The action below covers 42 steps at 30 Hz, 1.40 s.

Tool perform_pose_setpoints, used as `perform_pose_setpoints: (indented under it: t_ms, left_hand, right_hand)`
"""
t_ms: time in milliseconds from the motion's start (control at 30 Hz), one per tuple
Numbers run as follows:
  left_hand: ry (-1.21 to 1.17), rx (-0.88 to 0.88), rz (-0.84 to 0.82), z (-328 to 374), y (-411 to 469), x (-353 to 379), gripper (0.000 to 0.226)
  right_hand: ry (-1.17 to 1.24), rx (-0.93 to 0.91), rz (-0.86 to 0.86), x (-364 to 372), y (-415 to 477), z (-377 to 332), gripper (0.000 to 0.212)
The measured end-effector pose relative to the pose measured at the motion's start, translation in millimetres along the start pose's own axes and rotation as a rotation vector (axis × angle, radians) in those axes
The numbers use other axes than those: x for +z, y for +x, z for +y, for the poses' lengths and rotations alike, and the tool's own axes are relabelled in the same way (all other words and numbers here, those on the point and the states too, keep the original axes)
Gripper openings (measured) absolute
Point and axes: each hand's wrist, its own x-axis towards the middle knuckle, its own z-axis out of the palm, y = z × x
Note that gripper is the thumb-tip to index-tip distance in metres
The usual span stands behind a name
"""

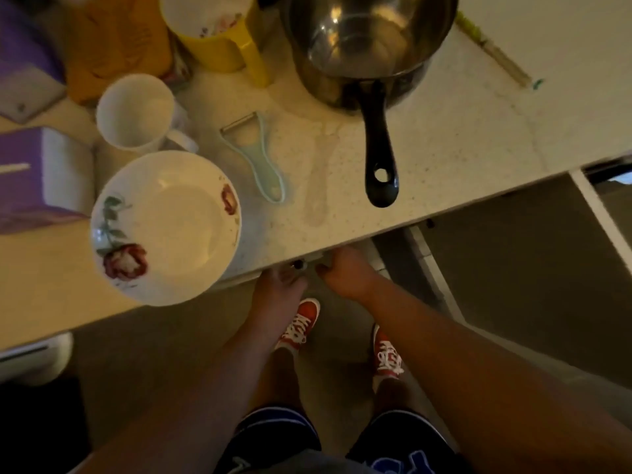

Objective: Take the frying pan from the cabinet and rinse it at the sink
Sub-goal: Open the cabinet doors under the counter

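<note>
No frying pan is in view. Both my hands reach under the front edge of the pale countertop (444,159), at the top of the cabinet below. My left hand (281,285) has its fingertips at a small dark knob (298,265); the counter edge hides its grip. My right hand (345,271) is curled around a pale top edge of a cabinet door (319,258). To the right, a grey cabinet door (513,275) with a white edge stands open.
On the counter stand a steel saucepan (362,46) with a black handle, a pale green peeler (263,162), a rose-patterned bowl (164,227), a white mug (136,111), a yellow jug (219,32) and purple boxes (30,176). My red shoes (301,325) are on the floor below.
</note>
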Motion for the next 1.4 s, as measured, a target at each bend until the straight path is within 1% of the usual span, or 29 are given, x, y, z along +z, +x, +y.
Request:
perform_pose_setpoints:
  t_ms: [67,100,233,300,367,433,500,567,633,700,767,833,900,1033,1200,1300,1400]
  left_hand:
    - [-0.067,0.007,0.057,-1,-4,12,0.030]
    - [-0.101,0.013,0.097,-3,-6,18,0.032]
    - [-0.204,0.067,0.219,-7,-20,40,0.029]
    - [-0.229,0.069,0.278,-15,-28,50,0.021]
    - [-0.259,0.068,0.303,-29,-37,59,0.025]
    - [-0.267,0.052,0.302,-40,-46,64,0.031]
    - [-0.210,0.043,0.327,-48,-58,65,0.033]
    - [-0.093,0.069,0.470,-54,-74,60,0.041]
    - [0.089,0.180,0.632,-58,-88,49,0.042]
    - [0.252,0.299,0.696,-61,-96,34,0.038]
    - [0.386,0.391,0.687,-66,-99,20,0.034]
    - [0.519,0.478,0.633,-72,-99,10,0.034]
    - [0.594,0.508,0.569,-77,-100,4,0.036]
    - [0.600,0.471,0.564,-85,-109,-1,0.033]
    - [0.598,0.438,0.551,-108,-131,-6,0.029]
    - [0.579,0.444,0.523,-117,-144,-9,0.029]
    - [0.548,0.427,0.531,-125,-158,-16,0.030]
  right_hand:
    - [-0.009,-0.030,-0.037,-3,6,4,0.035]
    - [-0.013,-0.043,-0.052,-4,8,7,0.036]
    - [-0.071,-0.106,-0.101,-5,11,20,0.041]
    - [-0.099,-0.172,-0.103,-4,8,22,0.045]
    - [-0.157,-0.226,-0.131,-3,2,24,0.048]
    - [-0.234,-0.283,-0.158,0,-5,26,0.046]
    - [-0.278,-0.326,-0.191,6,-13,29,0.044]
    - [-0.319,-0.345,-0.222,12,-22,31,0.044]
    - [-0.350,-0.331,-0.241,18,-31,36,0.046]
    - [-0.361,-0.315,-0.244,25,-39,41,0.048]
    - [-0.371,-0.310,-0.226,30,-45,45,0.049]
    - [-0.378,-0.296,-0.220,35,-51,48,0.046]
    - [-0.384,-0.287,-0.240,40,-58,51,0.043]
    - [-0.273,-0.240,-0.301,49,-73,57,0.034]
    - [0.041,-0.017,-0.348,71,-103,45,0.031]
    - [0.110,0.050,-0.341,87,-123,42,0.026]
    - [0.100,0.074,-0.414,105,-139,35,0.022]
